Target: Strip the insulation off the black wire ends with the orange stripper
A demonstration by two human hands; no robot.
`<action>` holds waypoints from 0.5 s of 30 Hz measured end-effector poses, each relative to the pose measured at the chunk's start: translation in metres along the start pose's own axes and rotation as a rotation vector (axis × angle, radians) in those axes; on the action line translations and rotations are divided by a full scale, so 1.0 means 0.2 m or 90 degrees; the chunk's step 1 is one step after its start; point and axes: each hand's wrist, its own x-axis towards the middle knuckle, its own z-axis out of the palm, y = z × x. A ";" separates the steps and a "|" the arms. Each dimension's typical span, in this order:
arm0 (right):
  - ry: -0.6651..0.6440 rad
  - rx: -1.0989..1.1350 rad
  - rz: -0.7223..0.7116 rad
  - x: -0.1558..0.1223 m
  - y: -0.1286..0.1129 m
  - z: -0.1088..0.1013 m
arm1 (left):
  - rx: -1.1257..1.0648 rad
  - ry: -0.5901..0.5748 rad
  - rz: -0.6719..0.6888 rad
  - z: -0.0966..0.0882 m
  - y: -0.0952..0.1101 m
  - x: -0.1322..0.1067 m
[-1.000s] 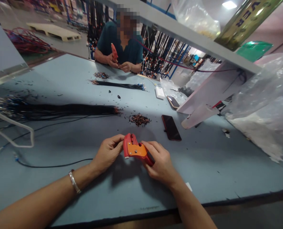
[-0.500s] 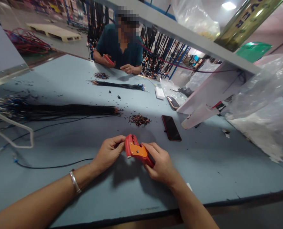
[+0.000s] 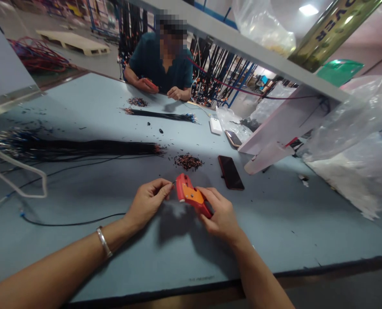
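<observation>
My right hand [image 3: 221, 214] grips a red and orange wire stripper [image 3: 191, 198], its head tilted up and to the left above the blue table [image 3: 274, 223]. My left hand [image 3: 148, 201] pinches the end of a thin black wire [image 3: 71, 223] just left of the tool's jaws; the wire trails left across the table. A pile of stripped wire bits [image 3: 188, 161] lies just beyond the tool. A long bundle of black wires [image 3: 81, 148] stretches across the table to the left.
A dark phone [image 3: 231, 172] lies right of the bits, another phone [image 3: 233, 138] and a white box [image 3: 215, 125] farther back. A person [image 3: 160, 64] sits across the table with a second wire bundle [image 3: 160, 115]. Plastic bags [image 3: 355, 141] and a slanted shelf [image 3: 274, 60] stand right.
My right hand has drawn the stripper to the right, away from my left hand, opening a small gap. The person opposite has lowered their red tool to the table.
</observation>
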 end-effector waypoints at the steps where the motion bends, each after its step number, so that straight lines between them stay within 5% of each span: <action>1: 0.007 0.043 0.022 0.01 -0.01 -0.01 | 0.008 0.009 -0.004 0.00 0.00 0.00; 9: -0.085 0.686 0.339 0.11 -0.06 0.01 | 0.075 0.032 -0.009 0.02 0.03 0.11; 15: -0.079 0.830 0.427 0.21 0.04 0.04 | 0.039 0.054 0.025 0.09 -0.01 0.28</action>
